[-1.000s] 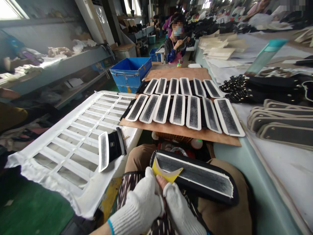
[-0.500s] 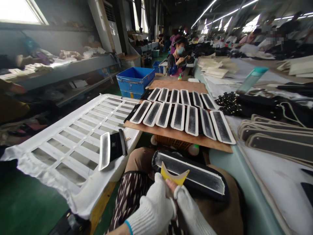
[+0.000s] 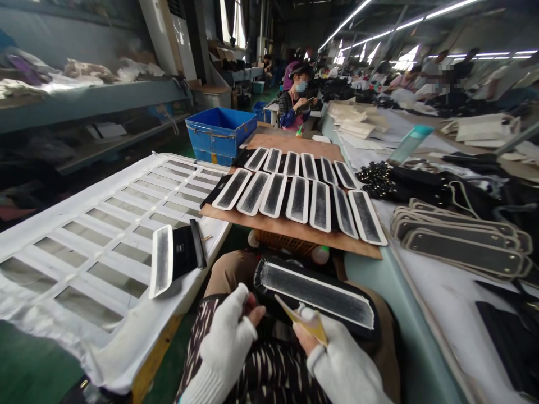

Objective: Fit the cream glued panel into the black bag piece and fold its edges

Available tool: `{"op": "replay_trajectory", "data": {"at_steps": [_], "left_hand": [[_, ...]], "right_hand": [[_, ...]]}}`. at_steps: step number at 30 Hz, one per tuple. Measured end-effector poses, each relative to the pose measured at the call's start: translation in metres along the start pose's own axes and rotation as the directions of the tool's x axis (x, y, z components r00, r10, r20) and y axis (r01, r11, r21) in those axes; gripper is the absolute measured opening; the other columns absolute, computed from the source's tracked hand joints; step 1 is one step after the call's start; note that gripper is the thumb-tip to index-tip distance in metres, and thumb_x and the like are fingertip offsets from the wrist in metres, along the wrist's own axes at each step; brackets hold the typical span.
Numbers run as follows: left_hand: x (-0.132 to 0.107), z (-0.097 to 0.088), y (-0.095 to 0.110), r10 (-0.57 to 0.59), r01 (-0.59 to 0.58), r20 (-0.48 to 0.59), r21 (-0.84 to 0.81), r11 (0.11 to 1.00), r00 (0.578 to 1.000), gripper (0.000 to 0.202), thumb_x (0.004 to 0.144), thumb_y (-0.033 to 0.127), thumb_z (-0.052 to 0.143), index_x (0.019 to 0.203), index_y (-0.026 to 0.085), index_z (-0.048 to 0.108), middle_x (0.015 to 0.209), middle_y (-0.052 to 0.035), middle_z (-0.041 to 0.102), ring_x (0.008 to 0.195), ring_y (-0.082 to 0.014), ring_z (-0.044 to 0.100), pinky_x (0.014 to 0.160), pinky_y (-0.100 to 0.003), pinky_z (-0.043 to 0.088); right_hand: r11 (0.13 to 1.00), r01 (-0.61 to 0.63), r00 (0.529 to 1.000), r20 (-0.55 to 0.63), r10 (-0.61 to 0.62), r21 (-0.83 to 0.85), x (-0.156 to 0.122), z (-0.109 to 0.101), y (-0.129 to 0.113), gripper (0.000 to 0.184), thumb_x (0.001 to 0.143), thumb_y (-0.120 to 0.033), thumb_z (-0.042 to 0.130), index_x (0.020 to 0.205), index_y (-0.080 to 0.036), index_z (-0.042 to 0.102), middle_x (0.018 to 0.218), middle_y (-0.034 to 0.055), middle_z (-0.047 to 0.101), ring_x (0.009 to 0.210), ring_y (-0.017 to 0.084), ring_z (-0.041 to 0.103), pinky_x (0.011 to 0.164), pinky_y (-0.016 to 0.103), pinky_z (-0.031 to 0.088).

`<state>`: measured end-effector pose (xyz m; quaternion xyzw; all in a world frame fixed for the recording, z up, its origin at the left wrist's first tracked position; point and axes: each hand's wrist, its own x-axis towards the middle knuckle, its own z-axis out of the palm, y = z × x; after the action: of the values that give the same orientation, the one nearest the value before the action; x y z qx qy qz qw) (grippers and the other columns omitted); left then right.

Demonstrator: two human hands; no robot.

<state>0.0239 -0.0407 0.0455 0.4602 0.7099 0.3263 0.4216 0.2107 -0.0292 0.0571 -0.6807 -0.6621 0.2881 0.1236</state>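
A long black bag-like piece [image 3: 315,292] with a dark, white-edged panel lies across my lap. In front of it, my right hand [image 3: 337,342], in a white glove with bare fingertips, grips a yellow scraper [image 3: 309,322] with a curved edge. The scraper is tilted, near the piece's front side; whether they touch I cannot tell. My left hand [image 3: 229,331], gloved the same way, hovers over the patterned apron [image 3: 269,370] to the left. Its fingers are loosely bent with the thumb apart, and nothing shows in them.
A brown board [image 3: 290,227] ahead bears two rows of white-edged dark panels. On the left, a white-covered slatted frame [image 3: 101,258] holds a similar black piece [image 3: 177,252]. A blue bin [image 3: 221,134], stacked grey strips [image 3: 463,247], a bottle [image 3: 410,143] and a seated person [image 3: 297,101] are beyond.
My left hand has come away from the scraper and moved left. The right hand has moved right with the scraper, now turned more on edge. The view has shifted slightly right.
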Motion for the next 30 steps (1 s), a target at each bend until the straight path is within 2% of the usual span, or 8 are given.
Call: {"op": "replay_trajectory", "data": {"at_steps": [3,5,8,11,15,20,26,30], "left_hand": [[0.018,-0.002,-0.003,0.016,-0.022,-0.045,-0.124,0.992,0.999,0.022,0.086,0.044,0.053,0.086,0.023,0.045,0.072,0.0029,0.051,0.07,-0.0182,0.057,0.068,-0.03,0.049],[0.025,0.005,-0.007,0.021,-0.037,-0.074,-0.224,0.974,0.997,0.023,0.086,0.042,0.055,0.092,0.023,0.043,0.078,0.0024,0.052,0.077,-0.019,0.059,0.072,-0.03,0.05],[0.027,0.012,-0.008,0.058,-0.075,-0.06,-0.332,0.94,0.996,0.035,0.087,0.04,0.057,0.112,0.021,0.042,0.107,-0.0054,0.061,0.106,-0.0225,0.061,0.094,-0.033,0.05],[0.025,0.012,-0.007,0.077,-0.072,-0.002,-0.354,0.932,0.997,0.048,0.088,0.041,0.055,0.129,0.018,0.041,0.134,-0.0117,0.058,0.128,-0.0249,0.054,0.112,-0.037,0.04],[0.024,0.013,-0.012,0.027,-0.039,-0.044,-0.302,0.952,0.999,0.055,0.084,0.044,0.059,0.132,0.019,0.051,0.137,-0.0114,0.06,0.13,-0.0299,0.053,0.111,-0.038,0.041],[0.023,0.022,-0.016,-0.028,-0.01,-0.105,-0.343,0.939,0.994,0.058,0.083,0.044,0.062,0.135,0.02,0.053,0.139,-0.0112,0.06,0.13,-0.0311,0.054,0.11,-0.039,0.043],[0.024,0.031,-0.013,-0.149,0.081,-0.119,-0.45,0.889,0.982,0.064,0.079,0.041,0.065,0.138,0.018,0.051,0.146,-0.0122,0.054,0.139,-0.0323,0.044,0.116,-0.041,0.035],[0.027,0.032,-0.016,-0.184,0.121,-0.081,-0.49,0.863,0.98,0.07,0.078,0.043,0.065,0.141,0.018,0.046,0.151,-0.0123,0.048,0.142,-0.0327,0.04,0.117,-0.04,0.034]], "right_hand": [[0.966,0.039,0.995,0.101,-0.014,-0.256,0.012,-0.014,-0.021,0.025,0.089,-0.041,0.053,0.1,-0.034,0.074,0.108,0.0036,0.076,0.1,0.03,0.07,0.075,0.037,0.054],[0.941,0.074,0.99,0.142,-0.028,-0.331,0.02,-0.018,-0.028,0.029,0.091,-0.039,0.049,0.105,-0.033,0.074,0.108,0.0057,0.076,0.098,0.029,0.07,0.076,0.037,0.053],[0.928,0.094,0.99,0.128,-0.05,-0.362,0.028,-0.019,-0.031,0.03,0.09,-0.037,0.052,0.109,-0.03,0.075,0.105,0.0084,0.077,0.096,0.028,0.071,0.079,0.036,0.053],[0.924,0.12,0.986,0.15,-0.069,-0.363,0.03,-0.019,-0.032,0.028,0.09,-0.034,0.055,0.108,-0.029,0.075,0.102,0.0085,0.077,0.097,0.028,0.071,0.081,0.035,0.052],[0.914,0.085,0.983,0.185,-0.011,-0.396,0.032,-0.023,-0.039,0.03,0.092,-0.031,0.053,0.114,-0.031,0.073,0.106,0.0077,0.076,0.104,0.029,0.07,0.083,0.036,0.051],[0.893,0.07,0.972,0.232,0.039,-0.445,0.037,-0.026,-0.048,0.026,0.094,-0.035,0.05,0.104,-0.034,0.074,0.094,0.0042,0.077,0.094,0.03,0.072,0.073,0.036,0.049],[0.771,0.278,0.96,0.195,-0.201,-0.573,0.047,-0.031,-0.053,0.021,0.093,-0.037,0.053,0.092,-0.03,0.072,0.081,0.0027,0.073,0.073,0.025,0.069,0.059,0.033,0.039],[0.557,0.525,0.843,0.306,-0.442,-0.643,0.055,-0.046,-0.068,0.025,0.096,-0.027,0.043,0.09,-0.025,0.067,0.085,0.0053,0.068,0.077,0.026,0.066,0.059,0.034,0.035]]}}
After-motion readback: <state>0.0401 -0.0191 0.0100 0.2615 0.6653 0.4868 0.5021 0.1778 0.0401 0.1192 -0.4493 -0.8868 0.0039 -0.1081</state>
